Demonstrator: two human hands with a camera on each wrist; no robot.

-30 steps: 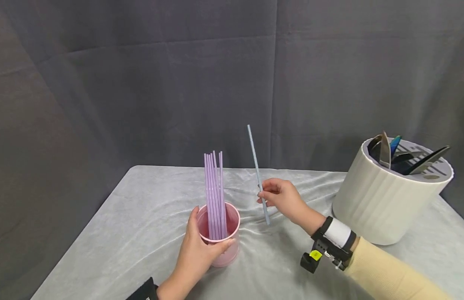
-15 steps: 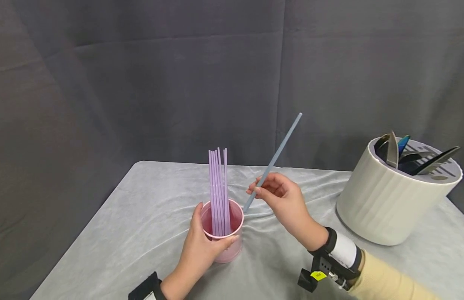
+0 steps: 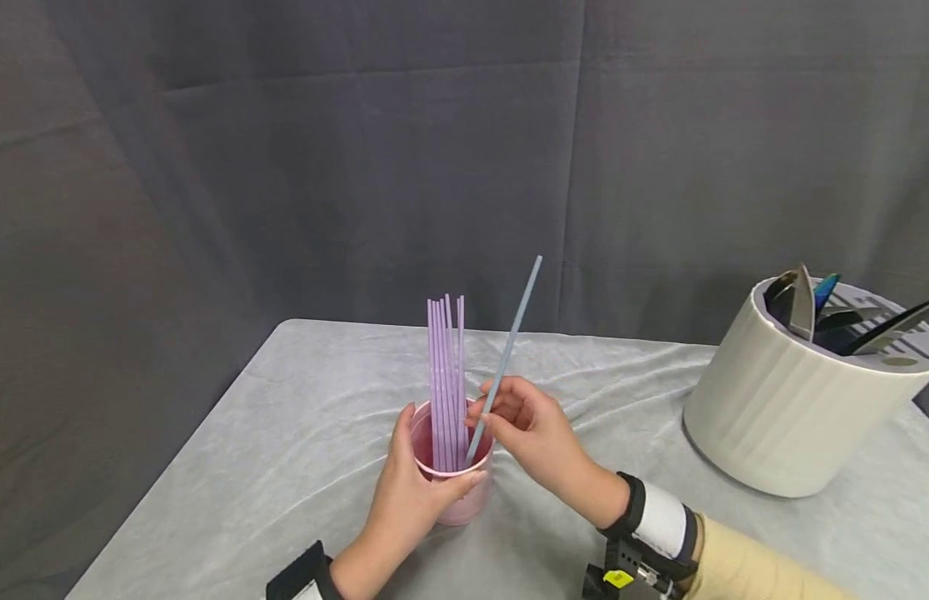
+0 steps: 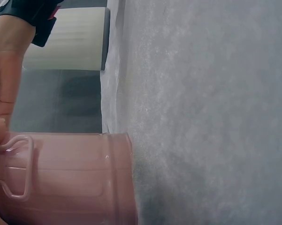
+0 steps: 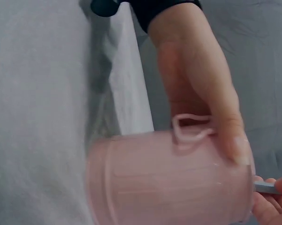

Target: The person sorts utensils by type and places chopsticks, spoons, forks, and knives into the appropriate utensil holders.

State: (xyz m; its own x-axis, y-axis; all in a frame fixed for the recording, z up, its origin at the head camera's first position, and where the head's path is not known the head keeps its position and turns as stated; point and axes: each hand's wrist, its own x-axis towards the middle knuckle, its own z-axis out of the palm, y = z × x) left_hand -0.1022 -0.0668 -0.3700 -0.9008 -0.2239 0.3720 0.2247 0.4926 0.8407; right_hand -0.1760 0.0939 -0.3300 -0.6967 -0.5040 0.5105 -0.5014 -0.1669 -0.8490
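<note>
A pink cup (image 3: 471, 498) stands upright on the cloth, holding several purple straws (image 3: 443, 375). My left hand (image 3: 407, 496) grips it near the rim from the near left, thumb on the front side. In the left wrist view, a small looped handle (image 4: 29, 168) shows on the cup's wall. Between thumb and fingers my right hand (image 3: 535, 433) pinches a blue-grey straw (image 3: 513, 329), tilted with its top to the right. The lower end of that straw is inside the cup's mouth, beside the purple straws. Whether it touches the bottom is hidden.
At the right stands a white ribbed cutlery holder (image 3: 771, 417) with several knives and other utensils in its slotted top. A light grey cloth (image 3: 299, 433) covers the table, and a dark grey curtain (image 3: 344, 183) hangs behind it.
My right hand has moved left and down to the cup, the straw's tilt swinging from left to right and then steepening. Its lower end has entered the cup. My left hand keeps its grip.
</note>
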